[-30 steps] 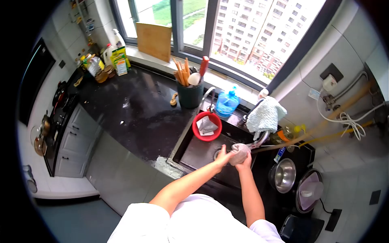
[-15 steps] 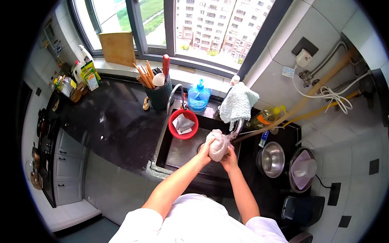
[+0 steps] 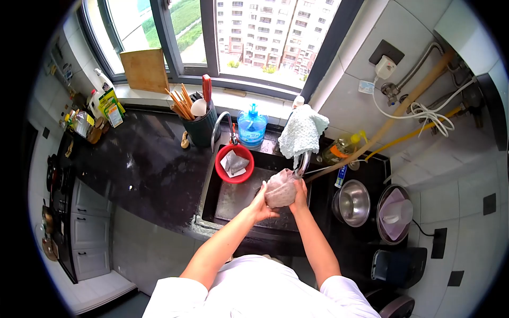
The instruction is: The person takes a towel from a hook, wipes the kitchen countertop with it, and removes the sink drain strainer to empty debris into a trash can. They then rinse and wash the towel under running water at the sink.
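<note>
A wet pinkish-grey cloth (image 3: pixel 280 191) is bunched between my two hands over the dark sink (image 3: pixel 228 200). My left hand (image 3: pixel 259 205) grips its left side, with the thumb stretched along the lower edge. On the right side, my right hand (image 3: pixel 300 197) holds the cloth, its fingers partly hidden behind it. The curved metal faucet (image 3: pixel 304 164) ends right at the top of the cloth, and a pale green towel (image 3: pixel 303 132) is draped over it. Left of the cloth, a red bowl (image 3: pixel 218 168) in the sink contains a folded grey and white cloth (image 3: pixel 234 163).
Behind the sink stand a blue water bottle (image 3: pixel 252 129), a second thin faucet (image 3: pixel 216 130) and a utensil holder (image 3: pixel 201 129). To the right are a steel bowl (image 3: pixel 354 203), a toothpaste-like tube (image 3: pixel 341 176) and a basin (image 3: pixel 383 231) with a lilac container.
The cloth has gone from a rounded bundle to a flatter, more spread shape. My left hand has slid slightly down and left. The whole view has shifted a little.
</note>
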The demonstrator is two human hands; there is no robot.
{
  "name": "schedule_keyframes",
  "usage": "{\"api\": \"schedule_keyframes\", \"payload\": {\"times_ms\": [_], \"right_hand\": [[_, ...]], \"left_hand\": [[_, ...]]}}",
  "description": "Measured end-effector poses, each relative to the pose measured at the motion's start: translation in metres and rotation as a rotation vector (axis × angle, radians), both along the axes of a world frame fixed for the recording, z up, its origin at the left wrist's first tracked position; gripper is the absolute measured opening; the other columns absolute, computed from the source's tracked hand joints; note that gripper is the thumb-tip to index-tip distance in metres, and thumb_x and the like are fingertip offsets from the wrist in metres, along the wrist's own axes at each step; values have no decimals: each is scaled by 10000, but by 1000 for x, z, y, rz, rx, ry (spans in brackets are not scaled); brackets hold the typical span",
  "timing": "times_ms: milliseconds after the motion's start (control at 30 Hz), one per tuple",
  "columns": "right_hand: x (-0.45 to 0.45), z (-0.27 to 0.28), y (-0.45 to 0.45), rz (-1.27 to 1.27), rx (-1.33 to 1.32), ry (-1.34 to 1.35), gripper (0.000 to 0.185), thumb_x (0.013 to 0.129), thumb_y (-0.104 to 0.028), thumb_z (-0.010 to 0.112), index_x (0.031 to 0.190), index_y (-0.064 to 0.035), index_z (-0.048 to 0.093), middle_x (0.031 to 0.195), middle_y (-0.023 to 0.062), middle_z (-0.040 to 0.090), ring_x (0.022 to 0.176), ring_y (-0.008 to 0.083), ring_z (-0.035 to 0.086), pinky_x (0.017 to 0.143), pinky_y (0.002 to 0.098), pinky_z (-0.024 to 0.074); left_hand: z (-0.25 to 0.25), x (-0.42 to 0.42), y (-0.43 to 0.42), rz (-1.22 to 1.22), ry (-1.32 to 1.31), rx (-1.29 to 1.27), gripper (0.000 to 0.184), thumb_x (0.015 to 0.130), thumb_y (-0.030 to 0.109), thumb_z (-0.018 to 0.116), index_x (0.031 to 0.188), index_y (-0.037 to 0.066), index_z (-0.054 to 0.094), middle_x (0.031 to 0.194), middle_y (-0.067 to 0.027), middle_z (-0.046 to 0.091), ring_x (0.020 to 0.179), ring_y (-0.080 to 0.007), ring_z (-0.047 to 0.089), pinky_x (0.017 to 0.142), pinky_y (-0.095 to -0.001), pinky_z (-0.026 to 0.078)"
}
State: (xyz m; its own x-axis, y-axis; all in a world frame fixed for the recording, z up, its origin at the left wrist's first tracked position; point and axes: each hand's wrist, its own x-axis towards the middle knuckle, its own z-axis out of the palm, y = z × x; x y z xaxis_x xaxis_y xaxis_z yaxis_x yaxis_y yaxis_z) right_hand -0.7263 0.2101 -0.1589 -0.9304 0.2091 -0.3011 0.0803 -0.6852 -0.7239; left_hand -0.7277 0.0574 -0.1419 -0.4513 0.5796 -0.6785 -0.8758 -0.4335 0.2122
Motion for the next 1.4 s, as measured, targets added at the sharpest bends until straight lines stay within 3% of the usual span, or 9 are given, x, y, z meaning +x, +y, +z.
{"api": "schedule_keyframes", "payload": {"times_ms": [167, 267, 400, 567, 700, 967, 1000, 1133, 1400], "right_hand": [[17, 11, 6, 77, 307, 22, 366, 801, -98, 675, 1120, -74, 497, 1063, 37, 577, 984, 150, 567, 899, 303, 449], [25, 3, 12, 53, 736, 125, 717, 716, -151, 792, 1293, -51, 378, 1110, 64, 520, 999, 145, 538, 897, 298, 438], [27, 27, 24, 115, 625, -3, 1061, 719, -219, 808, 1485, -74, 89, 1348, 114, 393, 1249, 219, 401, 1036, 347, 331], [10, 8, 20, 94, 614, 21, 830, 720, -296, 806, 1361, -24, 354, 1200, 98, 506, 1042, 166, 534, 919, 320, 435], [0, 1, 28, 115, 580, -90, 468, 717, -202, 785, 1071, -43, 523, 1021, 43, 585, 930, 119, 553, 836, 288, 457], [1, -7, 11, -104, 703, -36, 456, 643, -127, 806, 942, -73, 467, 889, 19, 526, 821, 109, 510, 758, 271, 442], [4, -2, 10, -82, 757, -43, 465, 638, -133, 811, 941, -74, 464, 899, 21, 523, 832, 111, 507, 768, 275, 440], [24, 33, -12, -96, 593, -15, 504, 696, -194, 769, 1089, -32, 498, 1064, 75, 538, 994, 150, 513, 844, 298, 430], [16, 16, 10, -39, 426, -127, 368, 853, -239, 646, 1146, -37, 552, 1024, 41, 604, 953, 143, 566, 848, 294, 443]], "left_hand": [[-18, -33, 10, 44, 136, 440, 822, 812, 703, 470, 1414, 165, 315, 1422, -116, 382, 1228, -316, 455, 995, -555, 359], [-39, -49, 39, 276, 449, -318, 700, 838, 486, 638, 1384, 152, 357, 1311, -127, 484, 1168, -269, 502, 945, -470, 437], [-7, -50, 53, 247, 523, -385, 575, 807, 258, 721, 1287, 91, 449, 1120, -118, 601, 1009, -238, 590, 866, -407, 491], [32, -45, 54, -19, 160, -38, 417, 877, 378, 618, 1168, 90, 541, 1024, -96, 634, 962, -236, 603, 843, -398, 484], [-58, -44, 57, 126, 476, -109, 505, 887, 500, 546, 1188, 96, 520, 1172, -103, 580, 1038, -249, 564, 870, -428, 457], [-18, 5, 29, 44, -197, -26, 1025, 748, 733, 532, 1467, 257, -23, 1548, -141, -16, 1394, -440, -33, 1037, -695, 64], [7, 4, 33, 73, -161, -149, 976, 744, 785, 447, 1446, 135, 253, 1493, -142, 270, 1407, -345, 135, 1058, -662, 124], [-9, -18, 31, 199, 102, 271, 889, 723, 771, 509, 1322, 118, 451, 1310, -118, 504, 1202, -290, 491, 1022, -515, 366], [-25, -24, 44, 151, 68, 28, 682, 838, 683, 436, 1221, 132, 554, 1245, -95, 571, 1136, -298, 542, 981, -499, 401]]}}
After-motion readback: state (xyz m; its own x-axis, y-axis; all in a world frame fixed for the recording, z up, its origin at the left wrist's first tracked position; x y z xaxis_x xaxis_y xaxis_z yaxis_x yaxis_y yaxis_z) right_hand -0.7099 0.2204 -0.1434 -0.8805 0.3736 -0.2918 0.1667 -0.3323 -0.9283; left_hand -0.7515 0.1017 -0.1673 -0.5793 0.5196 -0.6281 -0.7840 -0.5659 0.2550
